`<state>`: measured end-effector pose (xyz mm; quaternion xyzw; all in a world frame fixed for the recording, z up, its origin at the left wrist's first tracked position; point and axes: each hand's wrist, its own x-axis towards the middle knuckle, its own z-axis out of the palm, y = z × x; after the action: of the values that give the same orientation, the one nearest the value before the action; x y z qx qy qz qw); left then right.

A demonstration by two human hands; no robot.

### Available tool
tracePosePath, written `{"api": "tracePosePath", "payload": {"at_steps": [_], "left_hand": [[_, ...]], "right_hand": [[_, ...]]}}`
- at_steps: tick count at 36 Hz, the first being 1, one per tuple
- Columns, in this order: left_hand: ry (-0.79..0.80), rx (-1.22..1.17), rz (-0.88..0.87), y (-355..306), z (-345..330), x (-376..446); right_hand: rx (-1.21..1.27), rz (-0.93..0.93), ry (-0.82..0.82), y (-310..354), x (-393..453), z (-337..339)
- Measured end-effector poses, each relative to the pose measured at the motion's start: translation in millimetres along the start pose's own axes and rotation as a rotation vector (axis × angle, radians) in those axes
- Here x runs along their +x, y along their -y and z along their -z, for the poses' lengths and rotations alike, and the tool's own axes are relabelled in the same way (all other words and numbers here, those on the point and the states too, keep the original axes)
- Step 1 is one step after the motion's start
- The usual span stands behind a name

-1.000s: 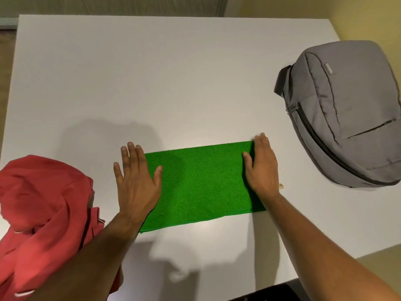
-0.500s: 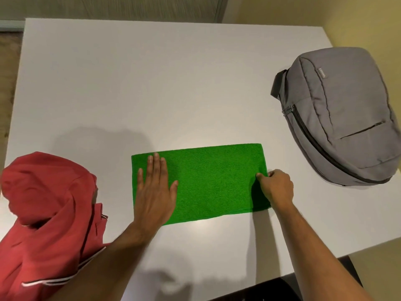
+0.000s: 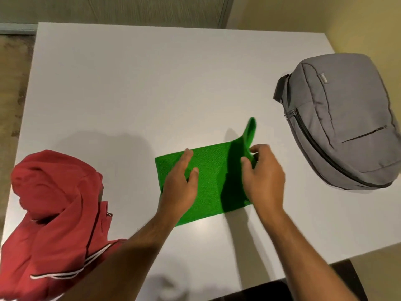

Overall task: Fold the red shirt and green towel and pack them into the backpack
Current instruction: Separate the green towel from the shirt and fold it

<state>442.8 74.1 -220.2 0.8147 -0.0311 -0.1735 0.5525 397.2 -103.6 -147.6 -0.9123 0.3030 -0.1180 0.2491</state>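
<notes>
1. While the left hand point(image 3: 180, 185) lies flat with straight fingers on the towel point(image 3: 208, 187), pinning its left half to the table point(image 3: 152, 83), the right hand point(image 3: 263, 181) pinches the towel's right edge between thumb and fingers.
2. Half a second ago that edge lay flat under the right hand's first grip; now it stands lifted off the table, a green flap rising above the knuckles.
3. A second ago both hands were pressing flat on the towel's two ends; the left has since slid inward to about mid-cloth.
4. I judge that this starts the next fold, right end over to the left, with the left hand marking the crease line.
5. The towel is near the table's front middle, a long strip.
6. The shirt point(image 3: 56, 213) lies crumpled at the left front corner, not yet folded.
7. The backpack point(image 3: 342, 122) rests at the right, well apart from the towel, its main zip apparently closed, so packing remains some way off.
</notes>
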Motion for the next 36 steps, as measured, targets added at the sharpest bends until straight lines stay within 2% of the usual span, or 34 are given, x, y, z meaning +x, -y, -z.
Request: {"api": "tracePosePath", "payload": {"at_steps": [6,11,15,20,23,25,27,32,36], "left_hand": [[0.081,-0.426,0.267,-9,15,15],[-0.020,-0.253,0.305,0,26,23],[-0.077,-0.213,0.322,3,30,29],[-0.092,-0.140,0.314,12,31,37],[-0.103,-0.130,0.286,4,34,35],[-0.145,-0.117,0.267,3,38,33],[-0.194,-0.075,0.255,5,42,32],[-0.259,0.018,0.229,19,50,31],[-0.220,-0.010,0.228,21,52,31]], "right_hand": [[0.098,0.182,0.094,40,-63,-49],[0.110,0.317,0.284,46,-94,-81],[0.094,0.327,0.354,39,-106,-88],[0.061,0.247,0.283,21,-113,-87],[0.135,0.226,0.188,18,-116,-81],[0.172,0.296,0.108,20,-117,-75],[0.165,0.442,0.086,22,-119,-73],[0.075,0.678,0.268,22,-129,-94],[0.005,0.618,0.393,17,-131,-105]]}}
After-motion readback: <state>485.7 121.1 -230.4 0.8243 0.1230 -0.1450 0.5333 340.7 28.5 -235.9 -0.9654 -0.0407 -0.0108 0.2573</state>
